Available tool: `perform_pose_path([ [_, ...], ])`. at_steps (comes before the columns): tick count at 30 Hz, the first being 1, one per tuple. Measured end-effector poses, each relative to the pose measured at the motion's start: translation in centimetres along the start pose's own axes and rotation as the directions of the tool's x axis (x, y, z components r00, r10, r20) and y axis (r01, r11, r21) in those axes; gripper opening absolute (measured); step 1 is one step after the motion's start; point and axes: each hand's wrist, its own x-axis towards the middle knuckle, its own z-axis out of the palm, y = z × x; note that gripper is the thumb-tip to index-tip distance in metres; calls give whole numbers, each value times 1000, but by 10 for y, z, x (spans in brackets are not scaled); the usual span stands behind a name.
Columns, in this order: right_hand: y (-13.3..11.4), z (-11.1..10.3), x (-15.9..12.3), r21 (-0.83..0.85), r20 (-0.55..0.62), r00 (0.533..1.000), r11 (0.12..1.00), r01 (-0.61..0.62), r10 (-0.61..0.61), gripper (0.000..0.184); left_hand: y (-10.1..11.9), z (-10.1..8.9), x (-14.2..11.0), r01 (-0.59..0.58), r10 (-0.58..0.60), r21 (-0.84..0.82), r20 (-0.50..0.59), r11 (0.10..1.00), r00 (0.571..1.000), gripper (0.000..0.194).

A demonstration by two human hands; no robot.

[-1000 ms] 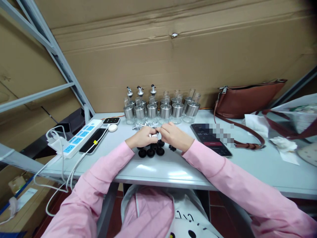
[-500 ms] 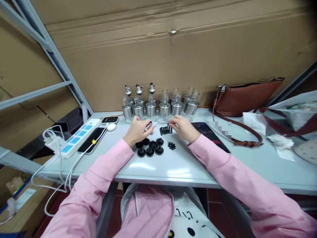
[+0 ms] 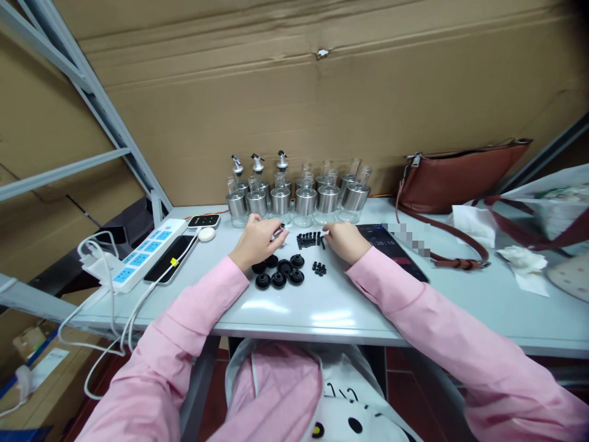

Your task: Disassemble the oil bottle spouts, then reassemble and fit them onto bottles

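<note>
Power strip [image 3: 150, 256]: far left of the person's desk [image 3: 294, 316], cables piled at its near end; qty 1.
Dark phone [image 3: 169, 263]: just right of strip, white cable across it; qty 1.
Left hand [image 3: 257, 241]: narrow grip, holding the small metallic part [image 3: 278, 231] at the fingertips, over the desk in front of the bottles; hides the edge of the disc group.
Bottles [image 3: 305, 199]: behind the hands, front row partly blocking back row; qty 12, pourers [image 3: 258, 163] on 3.
Black discs [image 3: 278, 280]: nearer the person; 7 in sight.
Black rods [image 3: 309, 239]: between the hands; too small to count.
Tiny black pieces [image 3: 319, 268]: right of discs; count unclear.
Right hand [image 3: 346, 240]: fingers narrow, by a tilted rod; can't tell if gripped.
Timer phone [image 3: 400, 255]: just right of that hand; qty 1.
Brown bag [image 3: 462, 178]: back right; qty 1.
</note>
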Motion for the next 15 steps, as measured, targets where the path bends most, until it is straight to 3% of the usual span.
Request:
perform_pose_path([
  [2,-1,-2,-1,-59,28,999,998,-15,17,22,0,1,0,-8,8,10,-13,1000,1000,32],
  [8,-5,-10,-2,-35,245,969,999,-1,9,27,-1,3,0,-24,25,27,-33,999,999,31],
  [15,-2,-4,-1,-14,255,967,1000,24,-19,27,0,1,0,-34,35,26,-34,999,999,31],
])
